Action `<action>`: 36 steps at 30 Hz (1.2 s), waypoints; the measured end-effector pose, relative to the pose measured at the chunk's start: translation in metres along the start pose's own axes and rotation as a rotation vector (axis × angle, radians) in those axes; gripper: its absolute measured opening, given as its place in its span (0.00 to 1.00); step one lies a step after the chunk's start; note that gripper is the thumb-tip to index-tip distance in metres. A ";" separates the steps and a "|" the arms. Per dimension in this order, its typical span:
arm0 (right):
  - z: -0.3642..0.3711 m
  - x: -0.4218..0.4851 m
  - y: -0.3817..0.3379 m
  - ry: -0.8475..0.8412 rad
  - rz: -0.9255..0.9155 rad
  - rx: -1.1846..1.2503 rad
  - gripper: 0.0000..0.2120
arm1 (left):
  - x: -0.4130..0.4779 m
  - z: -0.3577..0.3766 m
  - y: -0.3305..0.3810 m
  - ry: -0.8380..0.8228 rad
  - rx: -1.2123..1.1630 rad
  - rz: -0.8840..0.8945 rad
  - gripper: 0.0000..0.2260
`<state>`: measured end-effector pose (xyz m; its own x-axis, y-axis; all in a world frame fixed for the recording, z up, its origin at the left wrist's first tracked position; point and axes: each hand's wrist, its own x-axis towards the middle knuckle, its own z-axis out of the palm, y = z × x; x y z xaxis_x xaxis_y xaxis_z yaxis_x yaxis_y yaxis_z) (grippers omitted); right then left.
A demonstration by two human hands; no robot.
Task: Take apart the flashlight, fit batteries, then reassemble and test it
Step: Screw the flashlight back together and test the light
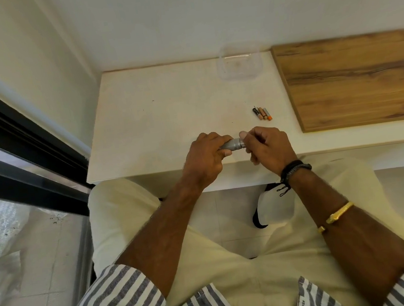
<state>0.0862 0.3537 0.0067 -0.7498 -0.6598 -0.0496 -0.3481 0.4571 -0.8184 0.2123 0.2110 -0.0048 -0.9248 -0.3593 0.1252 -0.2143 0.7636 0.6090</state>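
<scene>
A small grey metal flashlight (233, 144) lies level between both hands, just above the near edge of the white table (156, 122). My left hand (205, 156) wraps around its body. My right hand (267, 146) pinches the flashlight's right end with thumb and fingers; that end is mostly hidden. Three small batteries (262, 113), one black and two orange-brown, lie side by side on the table beyond my right hand.
A clear plastic container (239, 63) stands at the back of the table near the wall. A wooden board (354, 78) covers the right side. A dark window frame (18, 160) runs along the left. My lap is below the table edge.
</scene>
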 end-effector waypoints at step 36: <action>-0.001 -0.001 0.004 -0.095 -0.112 0.091 0.11 | 0.000 -0.001 0.000 -0.014 -0.023 -0.074 0.12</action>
<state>0.0845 0.3566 0.0043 -0.6511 -0.7590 -0.0056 -0.3710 0.3247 -0.8700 0.2124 0.2103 -0.0042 -0.9110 -0.4068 0.0679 -0.2753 0.7225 0.6342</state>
